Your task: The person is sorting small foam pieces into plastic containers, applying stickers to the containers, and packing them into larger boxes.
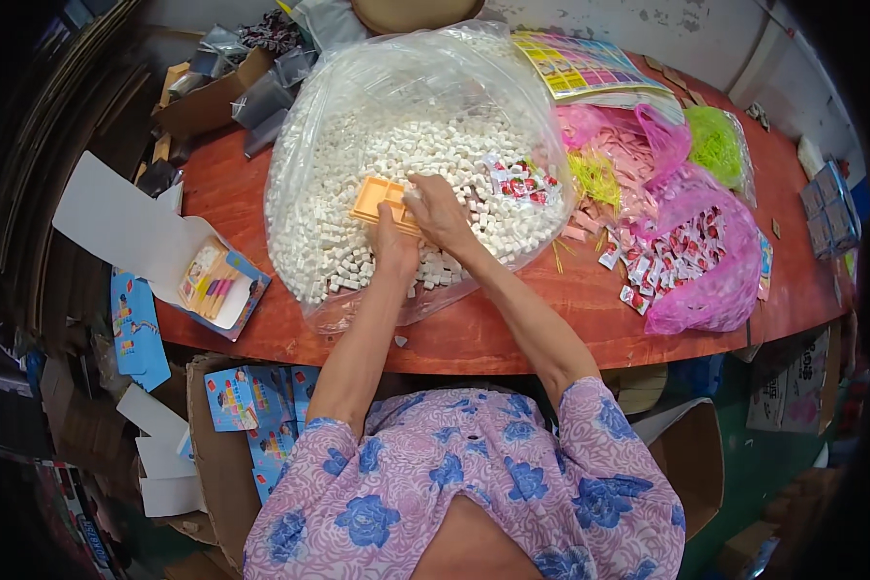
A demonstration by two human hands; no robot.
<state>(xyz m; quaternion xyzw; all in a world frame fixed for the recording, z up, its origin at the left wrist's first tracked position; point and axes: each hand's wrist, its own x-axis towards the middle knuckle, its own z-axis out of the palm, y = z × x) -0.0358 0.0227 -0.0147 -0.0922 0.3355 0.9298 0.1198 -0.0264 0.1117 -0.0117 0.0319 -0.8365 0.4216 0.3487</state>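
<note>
An orange plastic tray (375,197) with compartments is held over a heap of small white cubes (333,217). My left hand (395,247) grips the tray from its near edge. At the tray's right end, my right hand (439,217) has its fingers bent together; something whitish shows by the fingertips, too small to make out. The cubes fill a large clear plastic bag (309,126), spread open on the table. Small red-and-white packets (524,184) lie on the cubes, to the right of my right hand.
On the red table (435,348), an open box (224,290) stands left. Pink bags (735,300) with red-and-white packets (681,253), yellow strips (594,181) and a green bundle (713,142) lie right. Printed sheets (599,72) lie behind. Below left, a carton (213,435) holds blue boxes.
</note>
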